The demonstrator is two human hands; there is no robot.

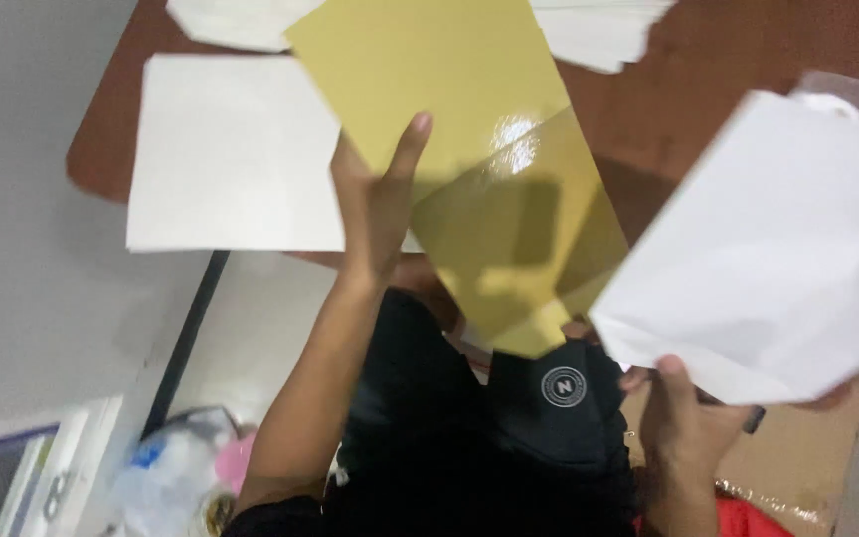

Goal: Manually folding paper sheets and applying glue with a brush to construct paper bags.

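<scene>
Left hand [375, 204] is spread flat under a glossy gold sheet [469, 149], fingers wide and thumb raised along its edge, so the sheet is held up over the brown table [748, 50]. To its left, a white sheet [236, 149] is laid flat on the table, with more white paper [231, 20] at the far edge. Further right, a stack of white sheets [777, 249] is pinched at its lower corner by the right hand [683, 408], closed on it. Judging by this, one white sheet has been set down, while the gold sheet and the stack remain in hand.
</scene>
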